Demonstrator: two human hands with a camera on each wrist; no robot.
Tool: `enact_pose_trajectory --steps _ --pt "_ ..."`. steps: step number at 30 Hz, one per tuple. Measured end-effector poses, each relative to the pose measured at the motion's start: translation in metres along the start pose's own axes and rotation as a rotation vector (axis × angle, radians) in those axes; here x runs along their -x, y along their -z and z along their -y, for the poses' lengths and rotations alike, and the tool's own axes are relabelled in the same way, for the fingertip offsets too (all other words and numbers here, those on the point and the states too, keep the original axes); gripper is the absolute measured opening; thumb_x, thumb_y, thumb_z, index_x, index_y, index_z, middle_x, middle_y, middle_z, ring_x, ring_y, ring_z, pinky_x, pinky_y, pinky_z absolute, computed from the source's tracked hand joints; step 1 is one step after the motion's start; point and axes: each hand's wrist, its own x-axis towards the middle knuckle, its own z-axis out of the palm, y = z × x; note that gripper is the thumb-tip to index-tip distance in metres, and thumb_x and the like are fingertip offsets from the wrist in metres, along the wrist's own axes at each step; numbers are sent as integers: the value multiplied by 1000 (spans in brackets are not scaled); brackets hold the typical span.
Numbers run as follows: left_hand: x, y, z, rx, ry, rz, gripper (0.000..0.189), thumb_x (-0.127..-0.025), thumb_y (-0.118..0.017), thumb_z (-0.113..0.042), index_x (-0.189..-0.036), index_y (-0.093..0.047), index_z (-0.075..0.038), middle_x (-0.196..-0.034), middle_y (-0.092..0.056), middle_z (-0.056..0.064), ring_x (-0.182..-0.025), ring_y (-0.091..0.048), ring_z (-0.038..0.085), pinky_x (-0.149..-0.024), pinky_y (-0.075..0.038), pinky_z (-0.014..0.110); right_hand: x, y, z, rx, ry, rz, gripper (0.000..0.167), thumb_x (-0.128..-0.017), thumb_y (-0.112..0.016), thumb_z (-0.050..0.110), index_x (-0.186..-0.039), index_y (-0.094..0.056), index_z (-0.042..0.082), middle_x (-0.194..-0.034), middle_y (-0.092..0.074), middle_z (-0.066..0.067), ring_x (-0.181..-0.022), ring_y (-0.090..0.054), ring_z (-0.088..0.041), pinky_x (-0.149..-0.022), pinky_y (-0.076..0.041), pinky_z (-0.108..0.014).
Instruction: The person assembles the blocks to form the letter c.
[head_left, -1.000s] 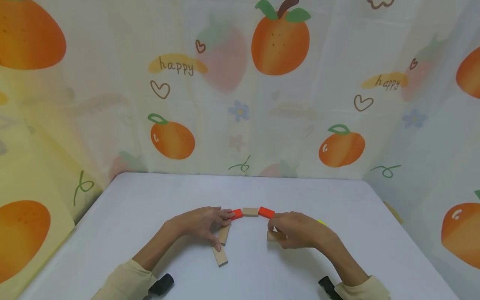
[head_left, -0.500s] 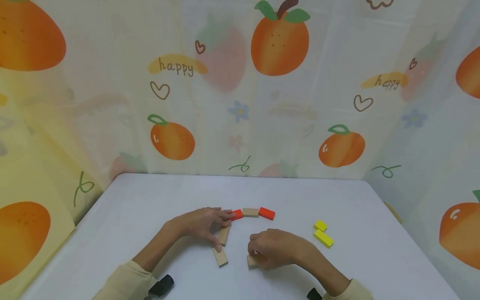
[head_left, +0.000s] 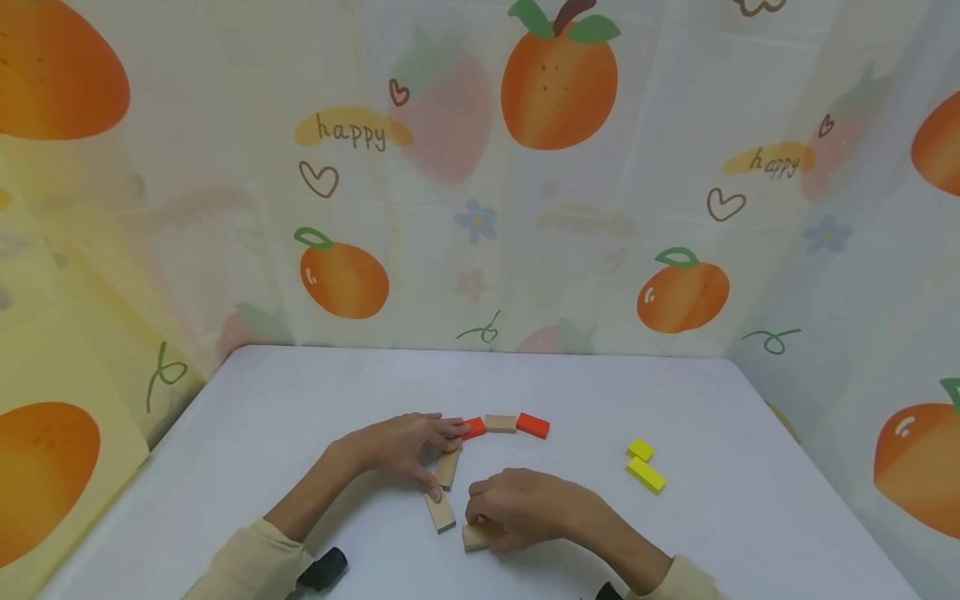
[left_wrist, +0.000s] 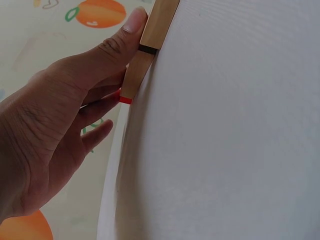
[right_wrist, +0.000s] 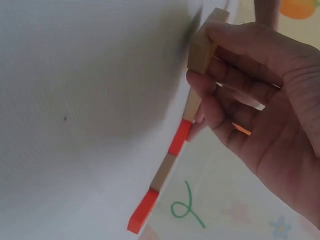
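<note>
My right hand (head_left: 532, 508) pinches a plain wooden block (head_left: 474, 537) low over the near middle of the white table, just right of the curved row's near end. In the right wrist view, thumb and fingers are on this held block (right_wrist: 200, 50). My left hand (head_left: 401, 446) rests along the row's outer left side. Its thumb touches the nearest plain block (head_left: 441, 512), and its fingertips reach a red block (head_left: 474, 428) at the far end. Another plain block (head_left: 447, 468) lies between them, partly covered by the hand.
Rightward from that red block, the row continues with a plain block (head_left: 500, 423) and a second red block (head_left: 533, 426). Two yellow blocks (head_left: 646, 476) lie on the table (head_left: 750, 500) at right. A fruit-print curtain (head_left: 480, 275) hangs behind the table.
My right hand has carried its wooden block left and nearer to me, from below the right red block to beside the row's near end, uncovering the yellow blocks. My left hand has stayed put.
</note>
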Motion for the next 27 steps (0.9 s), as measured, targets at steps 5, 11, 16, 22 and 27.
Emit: enact_pose_trajectory --steps 5,11,16,22,27 --pt "0 1 1 -5 -12 2 81 -78 -87 -52 -143 -64 -10 -161 -51 2 -154 -46 25 -126 -36 52 -5 -4 2 -6 16 -2 22 -91 -82 26 -112 -77 24 -87 -58 17 -76 -48 4 -81 -47 -10" --pt "-1 1 3 -14 -6 4 83 -78 -87 -54 -144 -62 -10 -162 -51 1 -154 -45 27 -126 -36 53 -7 -3 4 -35 5 -12 26 -92 -82 27 -116 -76 20 -84 -56 16 -77 -49 4 -81 -46 -9" --pt "0 -1 4 -8 -9 8 84 -77 -87 -54 -144 -62 -10 -162 -50 1 -154 -45 27 -126 -36 54 -10 -5 5 -71 8 -34 21 -91 -82 26 -108 -72 18 -78 -53 14 -75 -48 4 -76 -44 -8" --pt "0 -2 4 -27 -3 5 84 -78 -86 -57 -145 -62 -14 -163 -49 -1 -154 -45 27 -126 -38 52 -13 -6 3 -94 20 -39 21 -90 -84 25 -100 -67 19 -75 -52 13 -71 -46 5 -72 -42 -8" --pt "-1 -2 4 -27 -17 3 82 -79 -86 -55 -145 -62 -14 -163 -50 -1 -154 -45 26 -125 -38 52 -11 -6 2 -89 11 -50 24 -90 -84 30 -102 -65 21 -78 -57 15 -71 -48 5 -73 -43 -9"
